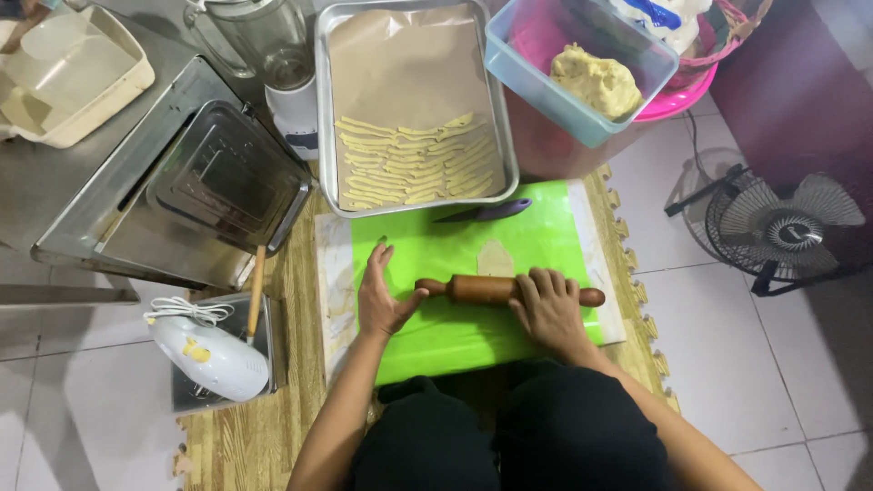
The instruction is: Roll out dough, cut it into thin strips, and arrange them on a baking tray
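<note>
A brown wooden rolling pin (486,289) lies across a bright green mat (455,245) on the floor. My right hand (548,307) rests on top of the pin's right half, fingers curled over it. My left hand (382,295) lies flat on the mat with fingers spread, its thumb touching the pin's left handle. A small flattened piece of pale dough (495,259) shows on the mat just beyond the pin. A purple-handled knife (486,213) lies at the mat's far edge.
A metal baking tray (325,109) lined with brown paper holds several dough strips (414,168). A blue tub (518,64) holds a dough lump (596,80). Also here: a small oven (182,195), a blender (273,55), a white hand mixer (209,355), and a floor fan (777,227).
</note>
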